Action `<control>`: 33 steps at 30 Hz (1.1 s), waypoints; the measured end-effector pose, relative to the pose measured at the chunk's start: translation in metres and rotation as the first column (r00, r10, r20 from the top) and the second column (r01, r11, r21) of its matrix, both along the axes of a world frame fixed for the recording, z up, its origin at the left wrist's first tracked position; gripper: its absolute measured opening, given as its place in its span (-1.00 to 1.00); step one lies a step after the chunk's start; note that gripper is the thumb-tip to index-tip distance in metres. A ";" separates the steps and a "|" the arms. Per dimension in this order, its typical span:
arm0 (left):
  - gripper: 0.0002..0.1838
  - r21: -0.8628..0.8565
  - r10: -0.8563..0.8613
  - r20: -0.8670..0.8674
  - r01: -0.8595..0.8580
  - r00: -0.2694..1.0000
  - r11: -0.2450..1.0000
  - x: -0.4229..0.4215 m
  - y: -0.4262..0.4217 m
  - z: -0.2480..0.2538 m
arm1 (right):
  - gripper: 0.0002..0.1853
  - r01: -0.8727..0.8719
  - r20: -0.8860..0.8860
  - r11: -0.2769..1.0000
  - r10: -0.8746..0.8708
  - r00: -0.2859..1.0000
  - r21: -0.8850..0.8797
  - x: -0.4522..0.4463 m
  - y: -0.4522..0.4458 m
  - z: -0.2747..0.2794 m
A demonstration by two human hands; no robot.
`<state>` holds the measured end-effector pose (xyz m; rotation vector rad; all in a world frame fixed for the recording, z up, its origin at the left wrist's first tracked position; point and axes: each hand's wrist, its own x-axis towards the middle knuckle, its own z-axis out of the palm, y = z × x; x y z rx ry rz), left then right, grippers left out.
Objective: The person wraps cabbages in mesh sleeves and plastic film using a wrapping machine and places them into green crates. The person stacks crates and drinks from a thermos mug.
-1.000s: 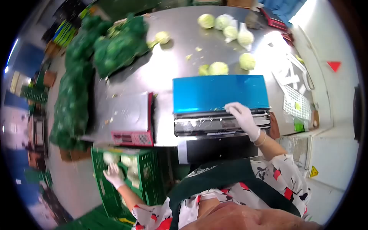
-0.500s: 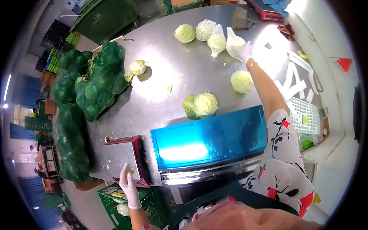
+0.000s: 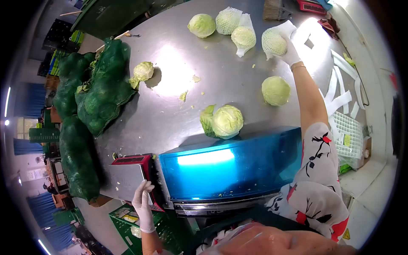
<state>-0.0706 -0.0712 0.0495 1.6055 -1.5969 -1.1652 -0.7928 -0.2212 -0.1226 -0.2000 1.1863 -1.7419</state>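
Observation:
In the head view my gloved right hand (image 3: 290, 54) is wrapped around the right side of a cabbage in a white foam net (image 3: 273, 42), near the far right of the metal table. My gloved left hand (image 3: 143, 208) is at the near edge of the scale (image 3: 129, 180), its fingers loosely bent and nothing visible in them. Left of the held cabbage sit two more netted cabbages (image 3: 243, 38), beside a bare cabbage (image 3: 201, 25). Another bare cabbage (image 3: 276, 91) lies below my right hand. A cabbage with a loose leaf (image 3: 227, 122) rests behind the blue-topped machine (image 3: 229, 165).
Green mesh sacks of cabbages (image 3: 104, 93) line the left side. A small trimmed cabbage (image 3: 143, 71) lies beside them. White foam strips (image 3: 338, 100) and a white grid tray (image 3: 348, 134) are at the right. A green crate (image 3: 123, 221) stands below the scale.
My right hand has shifted the netted cabbage to the right, away from the other netted ones. The view has tilted slightly. My left hand stays by the scale.

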 end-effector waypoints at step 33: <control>-0.06 -0.394 -0.052 0.623 0.371 0.780 0.841 0.026 0.134 -0.066 | -0.27 0.357 -0.813 0.801 0.559 -0.160 0.481 0.382 0.435 0.126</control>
